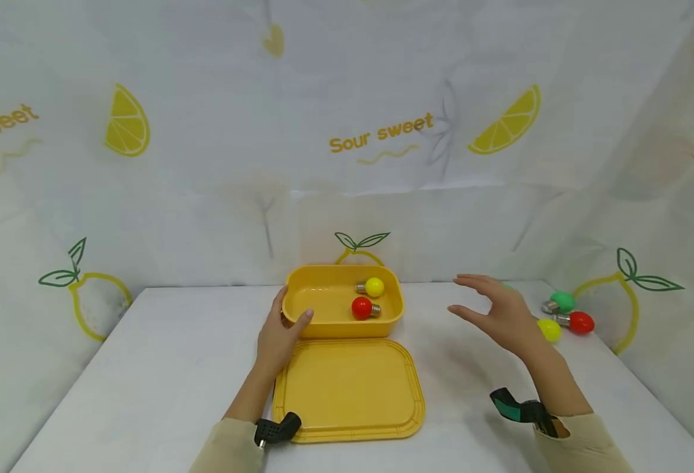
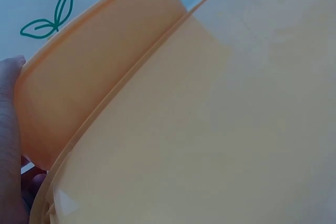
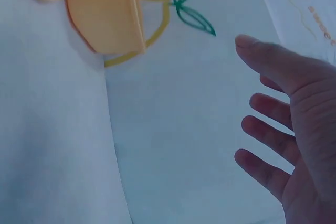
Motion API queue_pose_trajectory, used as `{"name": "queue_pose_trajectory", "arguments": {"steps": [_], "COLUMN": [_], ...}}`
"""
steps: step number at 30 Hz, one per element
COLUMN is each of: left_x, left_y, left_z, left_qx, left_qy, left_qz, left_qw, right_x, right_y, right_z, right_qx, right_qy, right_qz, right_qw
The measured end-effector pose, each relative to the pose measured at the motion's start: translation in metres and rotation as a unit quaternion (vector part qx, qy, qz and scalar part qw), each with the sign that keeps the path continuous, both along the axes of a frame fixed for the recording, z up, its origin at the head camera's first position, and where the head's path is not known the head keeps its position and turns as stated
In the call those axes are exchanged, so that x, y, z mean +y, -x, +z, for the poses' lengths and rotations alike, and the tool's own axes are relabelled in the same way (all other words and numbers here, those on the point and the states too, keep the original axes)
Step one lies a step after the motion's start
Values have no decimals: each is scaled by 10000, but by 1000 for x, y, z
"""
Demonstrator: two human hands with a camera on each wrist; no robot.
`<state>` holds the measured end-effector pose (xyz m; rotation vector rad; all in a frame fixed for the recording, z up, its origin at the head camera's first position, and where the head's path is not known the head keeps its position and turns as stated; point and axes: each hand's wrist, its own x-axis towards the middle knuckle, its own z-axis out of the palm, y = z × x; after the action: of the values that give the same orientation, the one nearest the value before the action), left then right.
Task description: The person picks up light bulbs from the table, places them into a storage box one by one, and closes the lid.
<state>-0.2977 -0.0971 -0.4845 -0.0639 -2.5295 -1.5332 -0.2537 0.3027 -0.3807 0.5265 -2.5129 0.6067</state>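
A yellow plastic box [image 1: 342, 330] stands at the back middle of the table. Its left front corner is held by my left hand [image 1: 276, 338], with the thumb at the rim and the fingers round the outside. Inside lie a yellow bulb [image 1: 374, 287] and a red bulb [image 1: 361, 308], both toward the right. A flat yellow lid [image 1: 349, 389] lies in front of the box; the left wrist view shows lid and box wall close up. My right hand [image 1: 505, 316] hovers right of the box, holding nothing, its thumb and fingers spread apart, also plain in the right wrist view [image 3: 310, 124].
Right of my right hand lie a green bulb [image 1: 562, 301], a red bulb [image 1: 581, 322] and a yellow bulb [image 1: 549, 330], partly behind the hand. Another green bit shows behind the fingers. A white lemon-printed cloth [image 1: 205, 217] hangs along the table's back and sides.
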Motion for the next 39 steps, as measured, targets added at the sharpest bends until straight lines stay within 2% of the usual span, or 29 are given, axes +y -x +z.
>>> {"name": "queue_pose_trajectory", "arguments": {"steps": [3,5,12,15,20,24,31,39], "left_x": [1,1,0,0,0,0,-2,0], "left_y": [0,0,1,1,1,1,0,0], "left_z": [1,2,2,1,-2,-2,-2,-1], "left_qx": [-1,-6,-39,-69,-77,-39,-47,-25], "left_qy": [87,96,76,39,81,74,53,-3], "left_qz": [23,4,17,-3,-32,-11,-14,-56], "left_qw": [10000,10000,10000,10000,9999,10000,10000,10000], "right_x": [15,24,47,59,82,95,106,114], "right_y": [-1,-1,1,1,4,8,9,7], "right_z": [-2,-3,-8,-14,-29,-45,-71,-86], "right_qx": [363,413,8,-196,-203,-393,-1136,-1270], "right_qy": [165,266,703,793,837,1041,1420,1424], "right_qz": [-138,-260,-550,-742,-1086,-1411,-2083,-2401], "right_qw": [9991,9985,9960,9939,9903,9837,9610,9518]}}
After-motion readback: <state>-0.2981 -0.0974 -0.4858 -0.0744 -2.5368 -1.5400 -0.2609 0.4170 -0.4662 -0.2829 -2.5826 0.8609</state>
